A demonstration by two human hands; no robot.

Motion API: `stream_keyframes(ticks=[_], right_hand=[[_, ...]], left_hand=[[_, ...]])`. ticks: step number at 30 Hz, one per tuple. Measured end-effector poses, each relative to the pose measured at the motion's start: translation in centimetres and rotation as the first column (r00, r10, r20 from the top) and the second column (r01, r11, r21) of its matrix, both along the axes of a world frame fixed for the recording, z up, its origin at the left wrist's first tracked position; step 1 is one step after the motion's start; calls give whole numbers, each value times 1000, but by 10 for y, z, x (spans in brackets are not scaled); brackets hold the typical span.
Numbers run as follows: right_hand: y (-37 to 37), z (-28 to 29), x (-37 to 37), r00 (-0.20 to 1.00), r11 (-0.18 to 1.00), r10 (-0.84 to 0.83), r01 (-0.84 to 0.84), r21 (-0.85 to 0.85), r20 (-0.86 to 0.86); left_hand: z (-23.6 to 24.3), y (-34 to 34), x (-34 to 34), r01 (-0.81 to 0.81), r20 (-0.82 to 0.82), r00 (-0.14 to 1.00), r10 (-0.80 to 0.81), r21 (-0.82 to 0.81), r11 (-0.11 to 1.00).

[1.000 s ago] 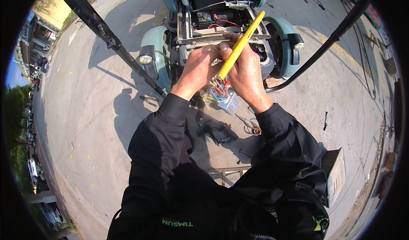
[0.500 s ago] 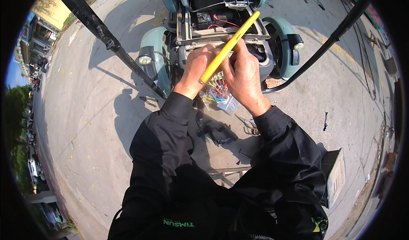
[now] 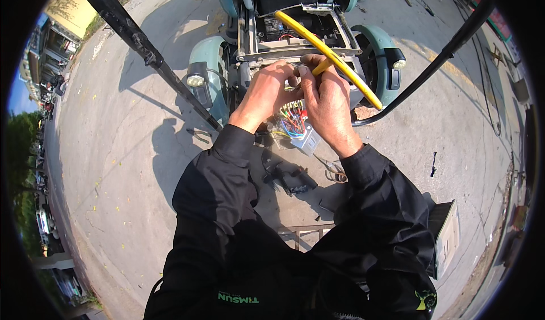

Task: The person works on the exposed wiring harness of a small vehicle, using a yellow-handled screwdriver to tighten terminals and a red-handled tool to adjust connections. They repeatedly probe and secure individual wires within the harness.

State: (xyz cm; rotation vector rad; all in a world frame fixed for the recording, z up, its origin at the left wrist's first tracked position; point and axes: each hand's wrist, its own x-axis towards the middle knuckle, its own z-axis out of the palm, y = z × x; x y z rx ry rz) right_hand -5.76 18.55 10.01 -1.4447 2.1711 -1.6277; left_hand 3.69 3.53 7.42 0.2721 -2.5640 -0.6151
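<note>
Gripping yellow T-handle (image 3: 331,56) right-handed, hands (image 3: 329,101) angled inward, close together

Tool handle (image 3: 331,53) is solid yellow; wires (image 3: 292,119) show red, blue, green; box (image 3: 307,140) is silver-grey; fenders (image 3: 200,52) are pale teal.

T-handle (image 3: 345,68), one o'clock: looked smooth and glossy, painted or plastic-coated.
Frame (image 3: 265,57), twelve o'clock: was metal, dull and scuffed.
Wires (image 3: 292,121), just above centre: wore smooth plastic insulation.
Box (image 3: 307,141), near centre at two o'clock: had a pale, metallic-looking face.
Fender (image 3: 208,49), eleven o'clock: seemed hard, smooth plastic or painted metal, softly shiny.
Pole (image 3: 124,31), ten o'clock: was dark and slightly glossy, with rough, worn patches.
Jacket (image 3: 210,192), six o'clock: was creased cloth with a faint sheen.
Ground (image 3: 113,166), nine o'clock: looked like matt, gritty concrete, finely cracked.
</note>
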Motion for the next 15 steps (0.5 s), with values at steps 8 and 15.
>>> stream_keyframes(ticks=[8,15], right_hand=[[8,-9,-15,985,999,-6,12,-37,174],[24,-25,-25,956,986,105,-63,-157,274]], left_hand=[[-53,-25,19,-25,266,963,30,-20,999],[-69,-20,18,-109,258,961,100,19,994]])
